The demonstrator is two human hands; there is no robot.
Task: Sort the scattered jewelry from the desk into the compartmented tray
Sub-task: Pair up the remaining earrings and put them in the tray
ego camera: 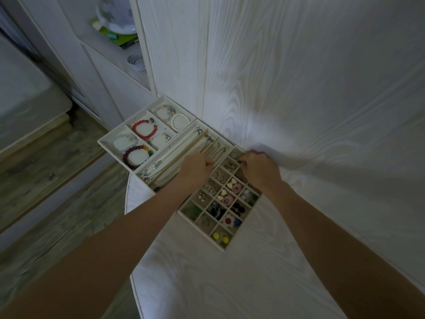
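Three cream trays sit side by side at the desk's far left corner. The small-compartment tray (186, 210) holds earrings, heart and flower pieces and two yellow beads (220, 237). The long-slot tray (199, 137) holds chains. The bracelet tray (108, 139) holds a red bead bracelet (145, 131) and a pearl one (180, 122). My left hand (195, 168) is over the long-slot tray's near end, fingers curled, seemingly pinching a thin chain. My right hand (259, 168) is at the small tray's far corner, fingertips curled by a ring (234, 154); what it holds is hidden.
The white wood-grain desk (287, 203) runs right and toward me. A white panel wall (299, 65) stands behind the trays. Left of the desk edge lies grey plank floor (57, 192). An open shelf at top left holds a white jar (116, 14).
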